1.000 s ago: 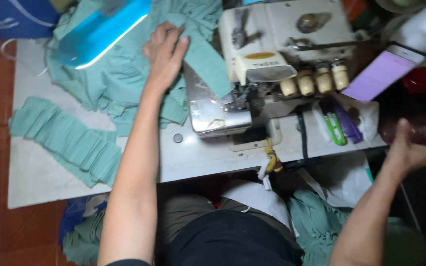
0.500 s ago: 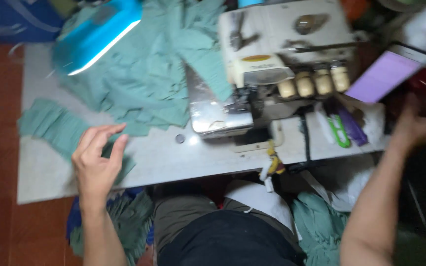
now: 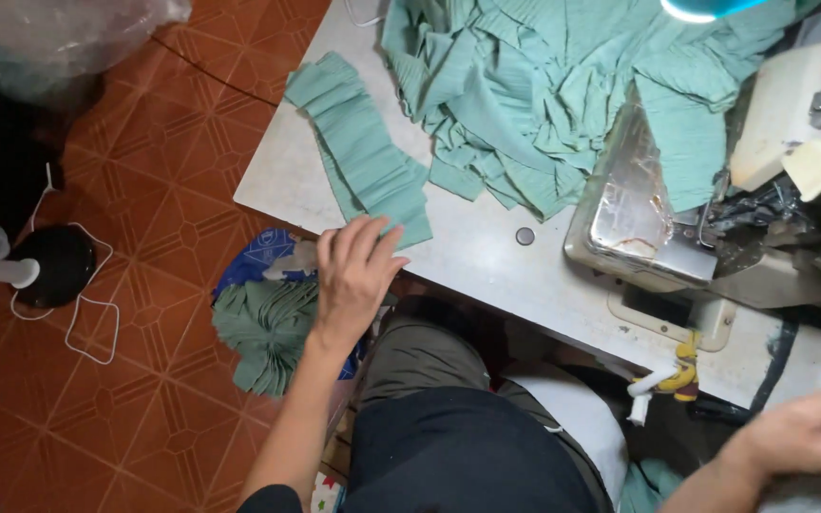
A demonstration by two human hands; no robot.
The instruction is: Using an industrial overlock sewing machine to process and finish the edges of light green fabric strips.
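Left hand point(image 3: 353, 275) hovers fingers spread, empty, at the desk point(image 3: 486, 256) edge by the strip stack point(image 3: 363, 157); right hand point(image 3: 805, 437) open, blurred; a careless grab could drag strips onto the floor.

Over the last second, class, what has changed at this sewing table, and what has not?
The left hand left the heap of green ribbed fabric and drew back to the table edge beside the stacked green strips, empty. The right hand stays low, holding nothing. Fabric and cream sewing machine unmoved.
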